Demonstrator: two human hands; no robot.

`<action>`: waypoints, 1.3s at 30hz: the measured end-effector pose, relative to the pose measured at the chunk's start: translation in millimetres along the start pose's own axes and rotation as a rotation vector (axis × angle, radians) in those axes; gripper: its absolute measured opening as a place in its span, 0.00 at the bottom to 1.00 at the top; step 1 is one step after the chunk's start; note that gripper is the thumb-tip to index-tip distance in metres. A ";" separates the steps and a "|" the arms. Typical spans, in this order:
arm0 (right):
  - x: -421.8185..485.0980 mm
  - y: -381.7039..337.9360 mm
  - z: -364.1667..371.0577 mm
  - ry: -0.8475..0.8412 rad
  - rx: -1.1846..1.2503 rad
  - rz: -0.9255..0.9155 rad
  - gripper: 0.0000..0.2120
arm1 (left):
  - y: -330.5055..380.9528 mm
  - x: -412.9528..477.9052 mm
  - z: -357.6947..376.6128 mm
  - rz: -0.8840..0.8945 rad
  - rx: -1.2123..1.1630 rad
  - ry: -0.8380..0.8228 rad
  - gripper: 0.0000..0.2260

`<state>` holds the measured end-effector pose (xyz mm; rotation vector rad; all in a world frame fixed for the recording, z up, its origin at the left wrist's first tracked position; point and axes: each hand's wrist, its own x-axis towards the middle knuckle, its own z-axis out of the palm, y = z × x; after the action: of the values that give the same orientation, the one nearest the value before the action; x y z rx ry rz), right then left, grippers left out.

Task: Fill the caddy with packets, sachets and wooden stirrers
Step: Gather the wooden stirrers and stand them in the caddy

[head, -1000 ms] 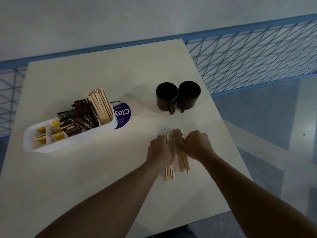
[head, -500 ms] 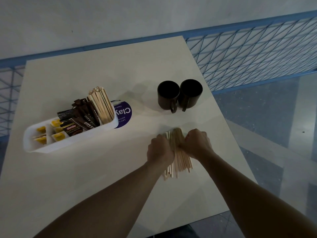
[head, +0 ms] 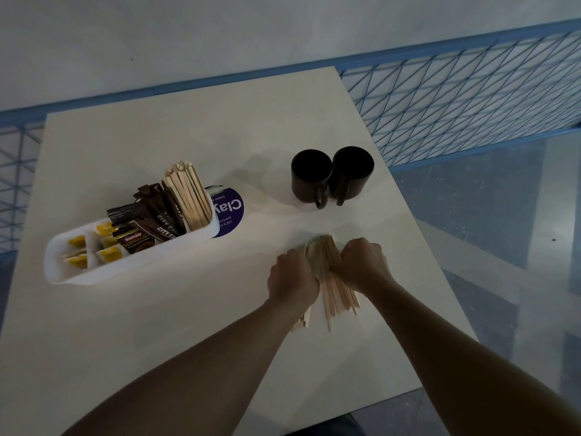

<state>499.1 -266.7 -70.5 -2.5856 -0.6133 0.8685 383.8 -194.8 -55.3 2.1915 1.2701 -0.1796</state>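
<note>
A loose pile of wooden stirrers (head: 333, 287) lies on the white table (head: 157, 325) right of centre. My left hand (head: 290, 278) and my right hand (head: 361, 262) are both curled round the pile from either side, squeezing it together. At the left stands a white caddy (head: 78, 275). It holds yellow sachets (head: 108, 251) at its left end, brown coffee packets (head: 157, 218) in the middle and an upright bunch of stirrers (head: 190, 196) at its right end.
Two black mugs (head: 330, 177) stand side by side behind my hands. A round purple label (head: 229, 210) lies next to the caddy. Blue mesh fencing (head: 456, 99) runs behind and to the right of the table, whose right edge is close to my right arm.
Both hands stay on the stirrer pile and have drawn slightly closer together; the stirrers' near ends fan out a little more. The view has shifted slightly.
</note>
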 end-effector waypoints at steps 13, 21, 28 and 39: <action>-5.4 -4.9 -6.8 -0.012 0.011 -0.007 0.07 | -7.0 6.4 -8.3 -0.033 -0.042 -0.107 0.07; -8.1 -5.4 -9.1 -0.009 -0.025 -0.031 0.05 | -6.7 3.1 -7.6 0.008 -0.057 -0.068 0.09; -10.7 -4.7 -12.9 -0.036 -0.033 -0.033 0.05 | -3.9 3.9 -7.0 -0.008 0.019 -0.089 0.12; -14.1 -12.4 -20.2 -0.048 0.005 -0.036 0.07 | -11.0 3.8 -15.3 0.000 0.026 -0.120 0.11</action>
<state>498.2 -266.9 -42.9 -2.5475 -0.6680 0.9223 374.1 -179.5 -48.9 2.1680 1.2084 -0.3243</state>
